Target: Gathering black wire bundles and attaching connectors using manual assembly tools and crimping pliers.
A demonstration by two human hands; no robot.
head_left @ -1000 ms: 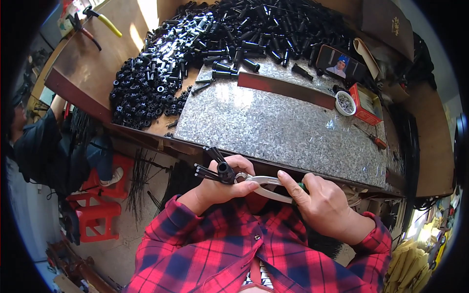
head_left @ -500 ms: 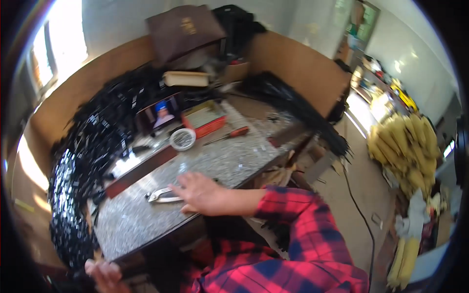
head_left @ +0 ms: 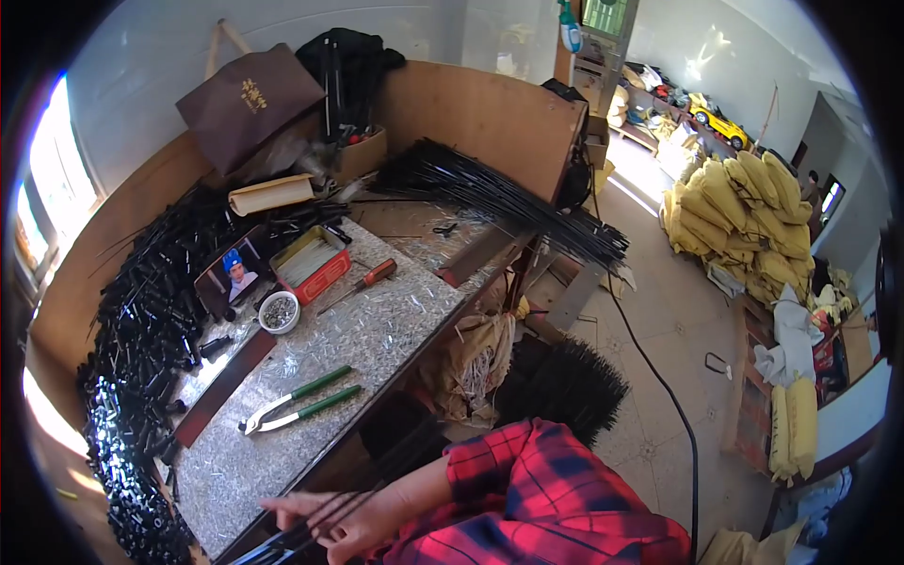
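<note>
1. Here's the clearest lettering: a short column of gold characters stands on the front of the brown bag (head_left: 250, 108), beyond the far side of the gray stone slab (head_left: 212, 485).
2. Over to the red box (head_left: 325, 278), right at that slab's far edge: pale print shows along its side, too small to read.
3. And well off to the slab's right, an upright yellow sack (head_left: 802, 428) carries faint dark marks down its front, too small to make out.
</note>
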